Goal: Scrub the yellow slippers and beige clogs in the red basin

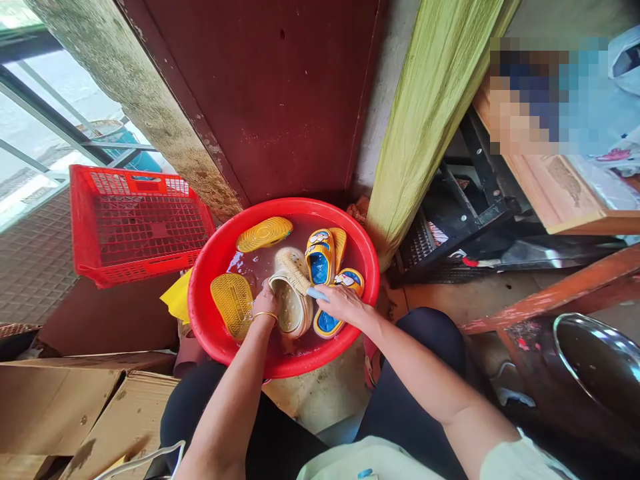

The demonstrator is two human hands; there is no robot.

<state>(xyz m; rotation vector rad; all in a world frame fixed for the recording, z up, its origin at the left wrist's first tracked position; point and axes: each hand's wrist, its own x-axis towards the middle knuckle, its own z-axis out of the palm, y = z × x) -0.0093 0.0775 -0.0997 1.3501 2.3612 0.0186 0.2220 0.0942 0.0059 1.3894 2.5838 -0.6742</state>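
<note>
In a round red basin (373,267) of murky water, my left hand (264,301) grips the edge of a cream clog (293,320). My right hand (343,303) is wrapped round the light blue handle of a scrub brush (295,277), whose pale bristles lie against the clog. Another pale clog (289,259) sits in the water just behind, partly covered by the brush. To the right are yellow sandals with blue insides, one slide (320,257) farther back and another slide (327,323) under my right hand. Yellow soles face up at the left, a near sole (233,303) and a far sole (264,233).
Behind the basin stands a dark red door (270,100) with a green curtain (425,120) on its right. A red plastic crate (140,220) is at the left, above cardboard boxes (60,407). At the right are a wooden table (575,193) and a glass lid (600,363).
</note>
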